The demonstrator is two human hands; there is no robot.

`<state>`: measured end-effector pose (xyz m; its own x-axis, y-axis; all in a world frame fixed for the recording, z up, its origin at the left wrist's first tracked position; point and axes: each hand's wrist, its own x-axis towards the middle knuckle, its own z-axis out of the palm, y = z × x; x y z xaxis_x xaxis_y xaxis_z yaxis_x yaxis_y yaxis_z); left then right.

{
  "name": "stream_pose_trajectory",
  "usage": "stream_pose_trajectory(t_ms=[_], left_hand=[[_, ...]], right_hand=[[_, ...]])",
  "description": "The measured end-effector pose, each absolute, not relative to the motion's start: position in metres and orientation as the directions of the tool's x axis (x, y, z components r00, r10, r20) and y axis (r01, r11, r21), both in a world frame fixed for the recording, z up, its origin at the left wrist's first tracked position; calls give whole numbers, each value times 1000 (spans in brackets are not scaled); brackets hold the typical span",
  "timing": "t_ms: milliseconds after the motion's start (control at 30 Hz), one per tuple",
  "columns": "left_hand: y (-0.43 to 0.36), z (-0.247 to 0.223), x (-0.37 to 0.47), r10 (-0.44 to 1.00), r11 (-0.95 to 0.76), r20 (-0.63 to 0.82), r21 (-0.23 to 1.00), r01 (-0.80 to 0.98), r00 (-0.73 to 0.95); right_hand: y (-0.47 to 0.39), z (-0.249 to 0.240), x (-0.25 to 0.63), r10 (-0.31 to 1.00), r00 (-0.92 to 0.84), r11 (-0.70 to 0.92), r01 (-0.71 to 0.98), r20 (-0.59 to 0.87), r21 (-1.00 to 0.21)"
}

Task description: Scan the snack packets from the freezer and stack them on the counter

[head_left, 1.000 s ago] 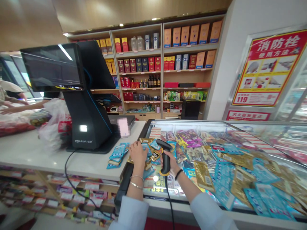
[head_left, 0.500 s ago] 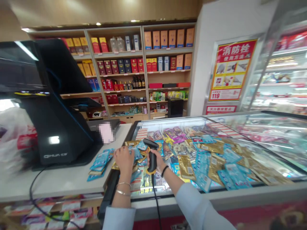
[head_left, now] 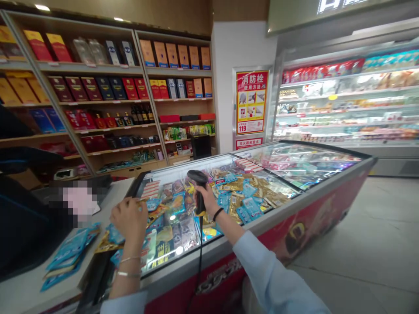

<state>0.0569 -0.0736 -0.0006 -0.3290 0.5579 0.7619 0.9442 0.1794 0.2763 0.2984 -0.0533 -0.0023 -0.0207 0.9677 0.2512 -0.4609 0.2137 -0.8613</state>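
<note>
My right hand grips a black and yellow handheld barcode scanner upright, its head above my fingers and its cable hanging down over the freezer's front. My left hand is raised over the freezer's left edge with curled fingers. A bit of gold shows at its fingertips, but I cannot make out what they hold. Near that wrist lie a gold packet and some blue packets. Right of the scanner, blue and gold packets lie heaped on the freezer's glass top.
A stack of blue packets lies on the white counter at left, beside a dark machine. The chest freezer stretches away to the right. Behind are shelves of boxes and a lit refrigerated display.
The view has swung right, bringing in more of the freezer and floor. My left hand has lifted off the packets and curled its fingers. My right hand still holds the scanner.
</note>
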Motion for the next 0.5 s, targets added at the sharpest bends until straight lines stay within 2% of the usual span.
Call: stream_pose_trajectory(t_ms=[133, 233, 333, 500], left_hand=[[-72, 10, 109, 573, 68, 777, 273, 960, -261], [-67, 14, 150, 613, -67, 769, 280, 958, -182], [-57, 17, 189, 668, -255, 741, 311, 916, -66], [-29, 7, 252, 728, -537, 674, 445, 716, 127]], right_hand=[[-67, 14, 383, 927, 204, 371, -369, 316, -852], [-77, 16, 441, 886, 316, 430, -281, 340, -858], [-81, 8, 485, 857, 382, 448, -217, 347, -867], [-71, -19, 519, 850, 432, 414, -194, 302, -889]])
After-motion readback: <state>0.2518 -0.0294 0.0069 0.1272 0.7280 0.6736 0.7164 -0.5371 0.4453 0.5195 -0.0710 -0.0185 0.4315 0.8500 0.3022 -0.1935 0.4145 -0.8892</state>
